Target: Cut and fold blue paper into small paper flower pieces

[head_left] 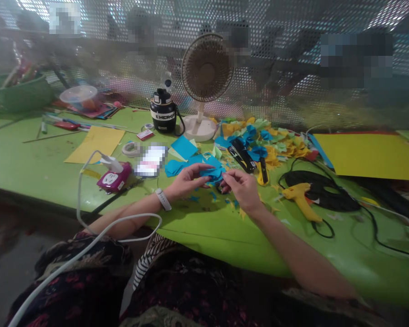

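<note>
Between my two hands, over the green table (197,225), is a blue paper cutout (212,172). My left hand (188,178), with a white band at the wrist, grips its left side between thumb and fingers. At its right edge my right hand (240,186) is closed in a pinch; the tips of the lower fingers are partly hidden. Just behind lie more blue paper pieces (184,147). A black stapler (241,155) and a yellow box cutter (263,172) rest beyond my right hand. Small blue and yellow scraps lie beneath the hands.
A heap of folded paper pieces (279,141) lies at the back, beside a fan (207,68) and a black jug (162,113). To the right are a yellow glue gun (303,200) and cables. A phone (152,160) and purple power adapter (114,178) sit left.
</note>
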The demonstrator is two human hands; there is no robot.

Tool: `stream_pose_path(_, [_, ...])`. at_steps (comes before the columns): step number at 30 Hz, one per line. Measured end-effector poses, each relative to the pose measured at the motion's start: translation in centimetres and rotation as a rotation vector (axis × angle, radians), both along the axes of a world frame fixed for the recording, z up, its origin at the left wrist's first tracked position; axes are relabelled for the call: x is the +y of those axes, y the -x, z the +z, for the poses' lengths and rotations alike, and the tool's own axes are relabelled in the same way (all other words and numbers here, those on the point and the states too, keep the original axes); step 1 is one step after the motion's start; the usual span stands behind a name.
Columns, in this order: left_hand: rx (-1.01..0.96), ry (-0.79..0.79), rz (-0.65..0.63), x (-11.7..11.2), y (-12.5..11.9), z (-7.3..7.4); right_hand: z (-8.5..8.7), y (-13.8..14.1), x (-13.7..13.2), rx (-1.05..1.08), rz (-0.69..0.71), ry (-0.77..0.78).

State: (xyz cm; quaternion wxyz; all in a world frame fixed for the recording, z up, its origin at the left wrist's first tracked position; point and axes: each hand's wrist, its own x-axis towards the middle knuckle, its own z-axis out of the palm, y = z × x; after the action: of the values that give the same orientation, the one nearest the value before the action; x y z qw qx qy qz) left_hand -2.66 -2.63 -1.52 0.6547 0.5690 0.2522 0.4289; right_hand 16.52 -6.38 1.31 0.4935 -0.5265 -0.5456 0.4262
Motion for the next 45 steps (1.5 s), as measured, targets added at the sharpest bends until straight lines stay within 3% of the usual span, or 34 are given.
stream_pose_path(10, [-0.006,0.019,0.100,0.0,-0.1,-0.4,-0.5,0.0,0.2,-0.001,0.038,0.027])
stream_pose_path(21, [0.036,0.005,0.090,-0.1,-0.2,-0.2,0.0,0.1,0.0,0.016,0.066,0.041])
stream_pose_path(30, [0.021,-0.019,0.057,0.0,-0.1,-0.4,-0.8,-0.1,0.2,-0.017,0.052,0.000])
stream_pose_path(35, [-0.003,-0.031,0.048,0.1,-0.3,-0.6,-1.2,-0.1,0.0,-0.221,0.009,-0.165])
stream_pose_path(41, [-0.009,0.009,0.036,0.1,-0.3,-0.7,-2.1,-0.6,0.5,-0.599,-0.055,-0.674])
stream_pose_path(45, [-0.005,0.006,0.031,0.3,-0.3,-0.8,-2.7,-0.9,0.8,-0.732,-0.018,-0.770])
